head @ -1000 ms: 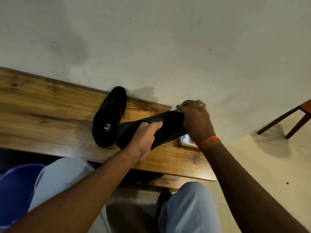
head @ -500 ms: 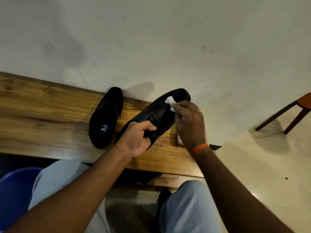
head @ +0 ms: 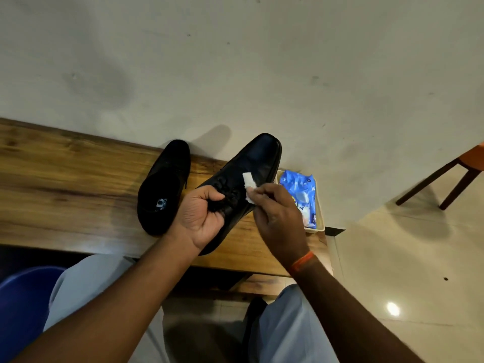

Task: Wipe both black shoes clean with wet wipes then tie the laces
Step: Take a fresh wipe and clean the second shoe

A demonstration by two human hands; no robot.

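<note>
The left hand [head: 201, 216] grips the glossy black leather lace-up shoe [head: 243, 184] at its opening, toe now at one o'clock. The right hand [head: 275, 213] has slid heelward, pinching the small white wet wipe [head: 248, 183] against the vamp, uncovering the blue wipes packet [head: 301, 197] at three o'clock.

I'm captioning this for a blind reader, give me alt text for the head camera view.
A person's left hand grips a black shoe over a wooden table while the right hand pinches a white wet wipe against its upper. The second black shoe rests alongside, and a blue wipes pack lies in a tray.
</note>
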